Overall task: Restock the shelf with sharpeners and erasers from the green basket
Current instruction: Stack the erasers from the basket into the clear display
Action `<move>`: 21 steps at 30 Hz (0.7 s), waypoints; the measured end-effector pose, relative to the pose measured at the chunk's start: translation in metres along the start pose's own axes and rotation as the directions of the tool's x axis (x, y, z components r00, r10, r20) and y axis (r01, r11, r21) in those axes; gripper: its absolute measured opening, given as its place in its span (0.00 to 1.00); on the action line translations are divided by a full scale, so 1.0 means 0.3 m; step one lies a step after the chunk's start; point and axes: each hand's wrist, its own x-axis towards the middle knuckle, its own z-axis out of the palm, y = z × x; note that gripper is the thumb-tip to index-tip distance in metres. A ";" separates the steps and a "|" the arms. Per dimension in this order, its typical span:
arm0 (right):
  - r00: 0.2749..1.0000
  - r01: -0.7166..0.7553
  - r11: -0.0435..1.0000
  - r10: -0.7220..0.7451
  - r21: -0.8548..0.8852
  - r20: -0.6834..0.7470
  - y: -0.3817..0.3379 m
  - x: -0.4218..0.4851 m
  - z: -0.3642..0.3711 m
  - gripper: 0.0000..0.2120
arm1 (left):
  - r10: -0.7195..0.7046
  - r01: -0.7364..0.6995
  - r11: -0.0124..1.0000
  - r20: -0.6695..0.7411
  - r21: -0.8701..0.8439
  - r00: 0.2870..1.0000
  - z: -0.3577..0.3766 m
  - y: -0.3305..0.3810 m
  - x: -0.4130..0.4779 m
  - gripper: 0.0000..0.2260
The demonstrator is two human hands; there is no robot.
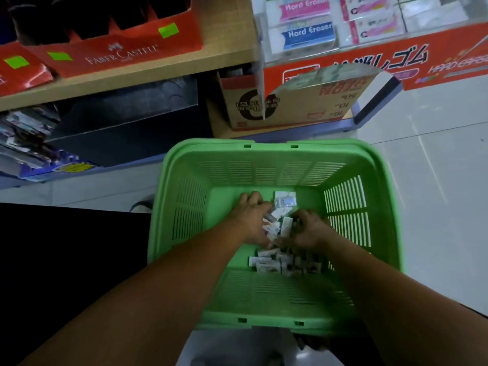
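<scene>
Small white packets (277, 261) lying heaped in bottom of green basket (264, 297), centre of frame; erasers or sharpeners, cannot tell. Left hand (250, 220) and right hand (310, 232) reaching in, fingers curling round clump of packets. Basket sitting on pale tiled floor (435, 180). Wooden shelf (132, 75) crossing upper left; Hard Eraser boxes (307, 35) showing upper right.

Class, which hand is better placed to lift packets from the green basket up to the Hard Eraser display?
Probably the right hand: both hands grip small packets in the green basket, but the Hard Eraser display stands up on the right, so the left hand would cross over.
</scene>
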 end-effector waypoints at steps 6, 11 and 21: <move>0.994 -0.012 0.995 0.002 0.095 0.108 0.040 -0.062 0.081 0.45 | -0.030 0.031 0.999 0.010 -0.035 0.999 0.092 -0.004 -0.079 0.44; 0.999 0.040 0.988 -0.038 -0.147 0.014 0.027 -0.078 0.105 0.52 | -0.100 0.107 0.986 0.059 -0.130 0.993 0.096 -0.063 -0.128 0.42; 0.985 -0.021 0.992 -0.001 0.123 0.171 0.017 -0.102 0.040 0.55 | -0.123 0.213 0.902 0.250 -0.375 0.960 0.055 -0.036 -0.156 0.39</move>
